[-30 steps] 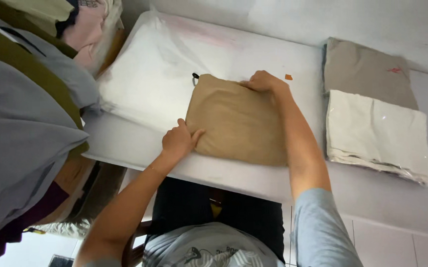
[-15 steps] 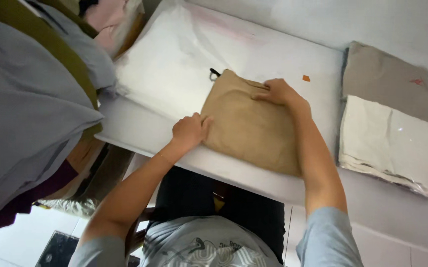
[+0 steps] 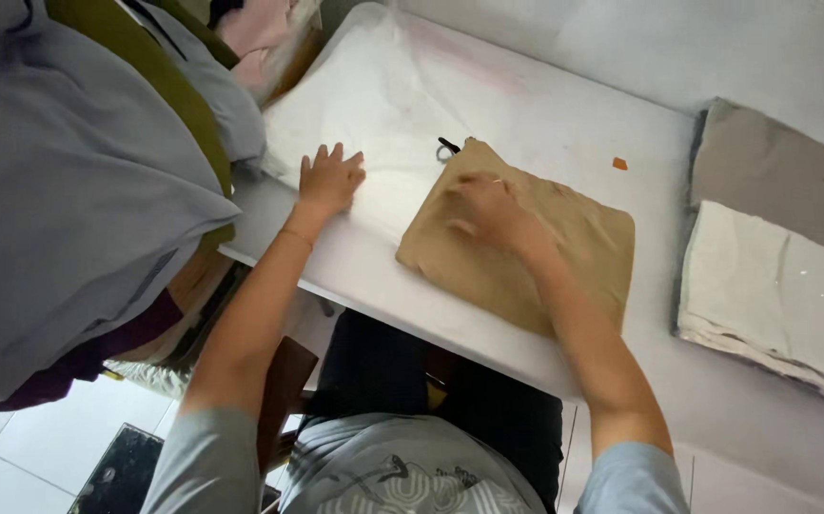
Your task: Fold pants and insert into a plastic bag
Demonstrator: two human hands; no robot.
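right hand (image 3: 490, 211) flat on folded tan cloth (image 3: 564, 252) | left hand (image 3: 328, 178) flat on clear plastic bag (image 3: 374, 124)

Single head-worn view, looking steeply down over the white table (image 3: 545, 124), close above left hand (image 3: 328, 179) and right hand (image 3: 488, 211); folded tan cloth (image 3: 574, 257) beneath the right palm, mid-frame.

A white table (image 3: 564, 124) stands against a pale wall (image 3: 716, 48) in soft, even daylight. The floor (image 3: 12, 447) below is laid with white tiles, with a dark mat (image 3: 117, 476) on it. Grey and olive garments (image 3: 60, 190) hang at the left (a pinkish one behind).
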